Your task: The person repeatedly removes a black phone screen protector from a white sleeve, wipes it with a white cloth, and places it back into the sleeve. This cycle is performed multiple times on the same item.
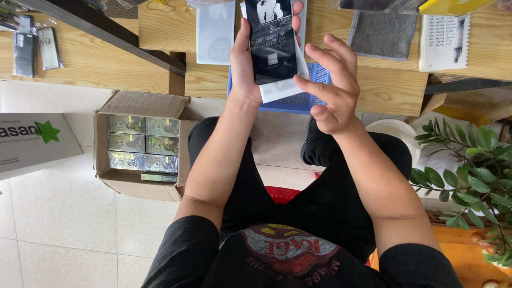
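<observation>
Top of the black pack (272, 40) runs off frame (left hand (245, 64) covers its left edge too).

One camera only, worn on your head, looking steeply down over your chest and lap, close above your left hand (250, 64) and right hand (330, 90), wooden table (384, 90) edge just beyond them, tiled floor (58, 213) far below, left of your arms

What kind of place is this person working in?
Probably a small phone-accessory shop or packing workspace: the left hand holds a black screen-protector package over a wooden table, and an open cardboard box of shrink-wrapped packs sits on the floor.
</observation>
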